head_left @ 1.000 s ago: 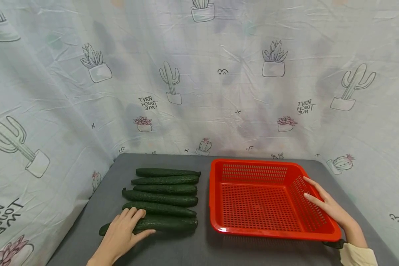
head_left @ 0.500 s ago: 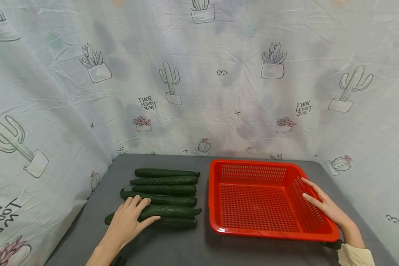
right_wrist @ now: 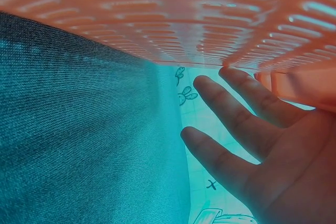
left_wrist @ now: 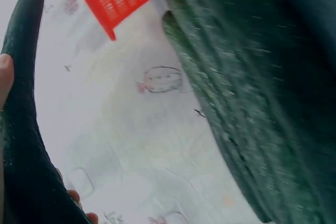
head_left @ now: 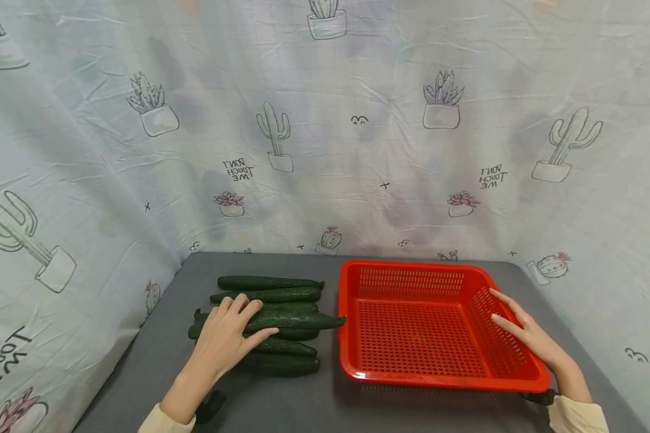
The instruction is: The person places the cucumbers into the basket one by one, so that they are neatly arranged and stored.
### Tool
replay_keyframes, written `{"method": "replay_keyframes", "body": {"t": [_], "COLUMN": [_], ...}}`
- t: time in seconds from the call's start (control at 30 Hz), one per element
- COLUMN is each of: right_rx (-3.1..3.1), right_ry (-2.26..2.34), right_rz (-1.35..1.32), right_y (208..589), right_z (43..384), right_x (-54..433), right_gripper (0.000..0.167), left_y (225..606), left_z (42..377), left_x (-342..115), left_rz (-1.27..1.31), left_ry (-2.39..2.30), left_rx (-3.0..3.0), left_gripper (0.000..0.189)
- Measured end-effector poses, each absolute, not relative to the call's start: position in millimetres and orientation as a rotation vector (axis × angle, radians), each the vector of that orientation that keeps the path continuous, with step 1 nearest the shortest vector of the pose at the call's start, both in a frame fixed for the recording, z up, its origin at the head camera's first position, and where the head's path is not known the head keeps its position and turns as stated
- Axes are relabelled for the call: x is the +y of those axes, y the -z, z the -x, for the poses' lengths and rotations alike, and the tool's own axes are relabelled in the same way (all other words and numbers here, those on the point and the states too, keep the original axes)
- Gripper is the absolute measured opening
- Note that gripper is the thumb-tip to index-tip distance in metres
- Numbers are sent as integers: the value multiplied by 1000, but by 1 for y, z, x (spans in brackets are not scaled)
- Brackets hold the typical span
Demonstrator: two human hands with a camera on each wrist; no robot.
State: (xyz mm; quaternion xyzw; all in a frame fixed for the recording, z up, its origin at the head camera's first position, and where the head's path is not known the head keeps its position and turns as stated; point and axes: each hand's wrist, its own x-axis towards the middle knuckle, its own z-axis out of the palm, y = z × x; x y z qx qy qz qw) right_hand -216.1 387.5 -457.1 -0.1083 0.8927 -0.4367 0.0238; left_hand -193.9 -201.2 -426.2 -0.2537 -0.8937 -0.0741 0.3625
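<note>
My left hand (head_left: pixel 224 334) holds a dark green cucumber (head_left: pixel 300 321) raised over several others, its far tip close to the basket's left rim in the head view. In the left wrist view that cucumber (left_wrist: pixel 23 103) runs down the left side, with a thumb and fingertips around it. Underneath, the remaining cucumbers (head_left: pixel 281 364) lie roughly side by side, partly covered by the hand. A red perforated plastic basket (head_left: pixel 444 380) stands on the right. Across its right rim lies my right hand (head_left: pixel 541 344), two digits inside; straight fingers (right_wrist: pixel 226 150) show outside the wall in the right wrist view.
Everything stands on a dark grey tabletop (head_left: pixel 325 409). White cloth (head_left: pixel 314 180) printed with cactus drawings hangs behind and along both sides. Within the basket, only its slotted floor shows.
My left hand has picked up a cucumber from near the front of the row and moved it up, away from me, and slightly right. The right hand stays at the basket rim.
</note>
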Motion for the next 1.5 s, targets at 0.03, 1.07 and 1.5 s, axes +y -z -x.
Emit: {"method": "replay_keyframes", "body": {"t": [0.03,1.07,1.5], "right_rx": [2772,2778,2711], "right_ry": [1341,1336,1414], "right_rz": [336,353,325], "right_y": [457,455,454], "right_z": [216,217,215], "right_x": [388,385,385], "right_gripper": [60,58,58], "left_y": [424,395,384], "left_z": [196,227,238], "left_x": [-198,-119,-80], "left_rz": [658,691,720], "left_ry": [185,124,105], "left_rx": [-2295,-2422,-2571], "left_gripper": [61,53,52]}}
